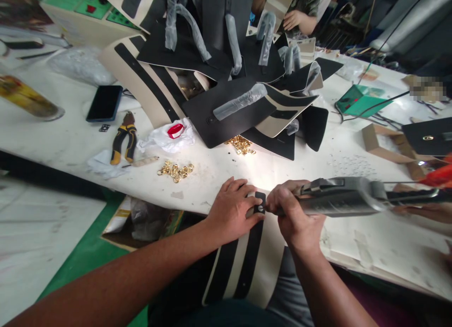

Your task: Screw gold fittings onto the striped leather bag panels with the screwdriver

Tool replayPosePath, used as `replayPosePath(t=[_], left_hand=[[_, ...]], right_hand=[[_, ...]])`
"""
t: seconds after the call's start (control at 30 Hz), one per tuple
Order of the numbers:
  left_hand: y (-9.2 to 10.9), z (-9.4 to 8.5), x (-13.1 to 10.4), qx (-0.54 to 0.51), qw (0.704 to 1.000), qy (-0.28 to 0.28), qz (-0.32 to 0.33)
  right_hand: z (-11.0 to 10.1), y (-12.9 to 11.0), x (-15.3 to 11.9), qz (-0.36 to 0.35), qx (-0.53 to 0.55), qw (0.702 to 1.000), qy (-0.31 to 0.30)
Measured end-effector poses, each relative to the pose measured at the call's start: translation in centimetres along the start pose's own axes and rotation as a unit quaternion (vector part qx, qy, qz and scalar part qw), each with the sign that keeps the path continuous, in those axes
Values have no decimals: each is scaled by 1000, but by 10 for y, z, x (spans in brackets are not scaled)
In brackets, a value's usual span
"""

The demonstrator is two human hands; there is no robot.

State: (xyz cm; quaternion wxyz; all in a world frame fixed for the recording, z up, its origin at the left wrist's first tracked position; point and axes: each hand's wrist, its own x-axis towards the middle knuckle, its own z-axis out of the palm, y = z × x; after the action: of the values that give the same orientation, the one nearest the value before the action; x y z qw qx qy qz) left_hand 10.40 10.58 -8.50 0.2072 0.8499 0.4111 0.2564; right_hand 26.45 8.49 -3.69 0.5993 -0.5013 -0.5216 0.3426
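My left hand [233,209] presses on a beige panel with black stripes [243,270], which hangs over the table edge onto my lap. Its thumb and forefinger close around a small round silver piece [260,208] on the panel's black tab [260,195]. My right hand [296,214] grips a silver power screwdriver [339,197], held nearly level. The tool's tip points left toward the silver piece; my fingers hide the tip, so contact cannot be made out. Gold rings and clasps [175,171] lie beyond my left hand.
Black panels with plastic-wrapped handles [240,106] are heaped at the back. Pliers [124,139], a phone [104,103] and a bottle [28,99] lie left. A cardboard box [388,143] and a green box [363,100] stand right. Another person's hand [300,22] shows at the back.
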Motion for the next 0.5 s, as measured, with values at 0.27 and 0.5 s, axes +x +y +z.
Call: replayPosePath(t=[0.27, 0.5], left_hand=[[-1, 4, -1, 11, 1000, 1, 1], [-2, 4, -1, 8, 1000, 3, -1]], right_hand=[[-5, 3, 1, -2, 45, 996, -75], [-3, 5, 5, -23, 49, 988, -144]])
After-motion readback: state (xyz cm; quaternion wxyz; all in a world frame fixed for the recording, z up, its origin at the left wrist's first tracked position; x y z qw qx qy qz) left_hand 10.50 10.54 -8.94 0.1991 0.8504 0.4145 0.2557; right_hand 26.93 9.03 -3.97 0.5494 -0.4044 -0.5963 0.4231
